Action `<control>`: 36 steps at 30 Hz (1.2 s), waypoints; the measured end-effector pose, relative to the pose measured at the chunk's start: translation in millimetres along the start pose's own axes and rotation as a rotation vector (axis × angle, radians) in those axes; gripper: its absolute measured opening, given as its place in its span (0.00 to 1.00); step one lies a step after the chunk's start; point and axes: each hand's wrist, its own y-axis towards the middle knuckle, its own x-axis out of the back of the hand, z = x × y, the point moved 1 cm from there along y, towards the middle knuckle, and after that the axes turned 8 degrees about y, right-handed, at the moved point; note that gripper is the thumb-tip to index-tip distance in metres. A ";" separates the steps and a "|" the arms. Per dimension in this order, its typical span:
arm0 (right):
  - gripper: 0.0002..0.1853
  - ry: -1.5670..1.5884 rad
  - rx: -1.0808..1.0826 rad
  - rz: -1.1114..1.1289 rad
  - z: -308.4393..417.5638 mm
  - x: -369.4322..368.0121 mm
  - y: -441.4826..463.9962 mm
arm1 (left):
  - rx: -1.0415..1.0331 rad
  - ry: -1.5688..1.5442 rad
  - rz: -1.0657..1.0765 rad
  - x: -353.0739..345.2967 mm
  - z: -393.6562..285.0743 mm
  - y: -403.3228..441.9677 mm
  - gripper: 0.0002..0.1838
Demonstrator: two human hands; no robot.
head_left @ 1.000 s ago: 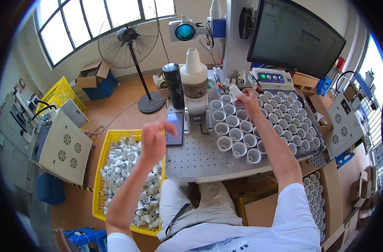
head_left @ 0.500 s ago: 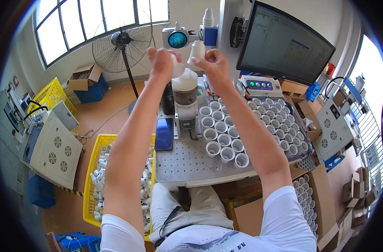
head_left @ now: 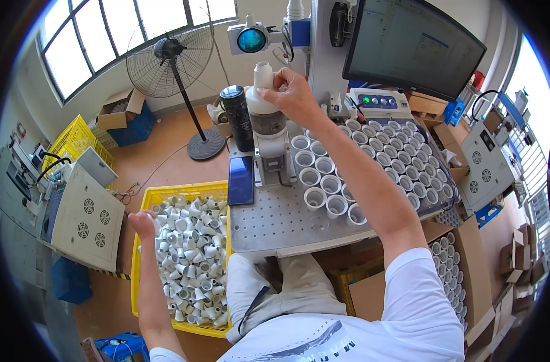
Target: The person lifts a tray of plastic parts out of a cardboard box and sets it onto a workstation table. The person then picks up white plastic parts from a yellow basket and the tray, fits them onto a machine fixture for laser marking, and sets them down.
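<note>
Probably light and stiff, the white cone (head_left: 263, 76) at upper centre suits the right hand (head_left: 294, 96) pinching its sides, while the left hand's (head_left: 143, 224) grip, centre left, is unclear.

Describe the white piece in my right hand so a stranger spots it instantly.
Left of the big monitor, a fixture stands beside a black cylinder. At the fixture's top, your right hand grips the white piece. Cups on the table have wide ends up; this piece's narrow end is up.

White cone (head_left: 263, 76), yellow crate (head_left: 136, 265), grey hole-dotted tabletop (head_left: 269, 228)
</note>
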 end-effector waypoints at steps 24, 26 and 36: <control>0.22 -0.997 -0.157 0.561 -120.0 32.1 -50.4 | -0.200 -0.309 0.443 -56.1 -288.4 -147.2 0.07; 0.22 -0.879 -0.154 0.461 -104.7 43.6 -46.5 | -0.191 -0.388 0.560 -66.0 -297.5 -155.4 0.07; 0.19 0.118 -0.370 -0.157 -161.6 98.3 -70.9 | -0.101 -0.428 0.542 -64.1 -297.3 -154.7 0.08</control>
